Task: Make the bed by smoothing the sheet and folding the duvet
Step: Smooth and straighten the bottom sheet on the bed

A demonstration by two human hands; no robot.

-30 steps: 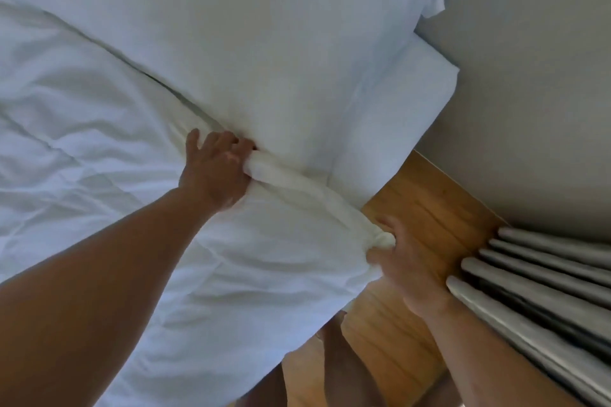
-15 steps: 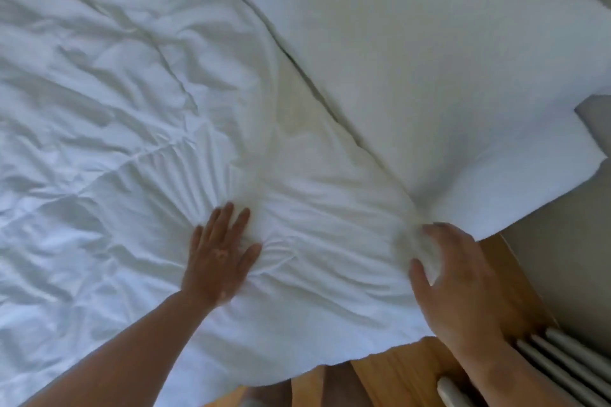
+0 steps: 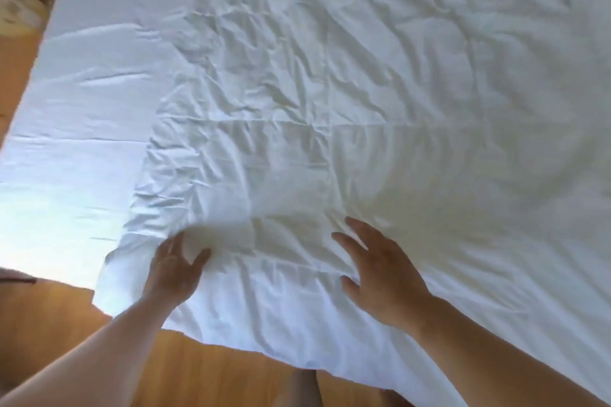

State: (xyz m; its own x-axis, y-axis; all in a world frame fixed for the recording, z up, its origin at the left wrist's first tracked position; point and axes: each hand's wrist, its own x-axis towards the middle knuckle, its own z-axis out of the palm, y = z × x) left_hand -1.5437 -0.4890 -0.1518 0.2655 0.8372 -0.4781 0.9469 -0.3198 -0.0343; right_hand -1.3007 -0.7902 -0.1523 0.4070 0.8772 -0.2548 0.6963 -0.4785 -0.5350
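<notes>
Where left hand (image 3: 173,269) and right hand (image 3: 383,274) rest, the duvet (image 3: 330,109) lies wrinkled

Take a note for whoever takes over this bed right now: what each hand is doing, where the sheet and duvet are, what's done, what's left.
Left hand: open, resting on the duvet by its near left corner.
Right hand: open, fingers spread flat on the duvet.
The duvet lies spread over the bed, wrinkled. The sheet shows bare along the left side, lightly creased.
Done: duvet laid out flat.
Left: smooth out the creases, then fold the duvet.
</notes>
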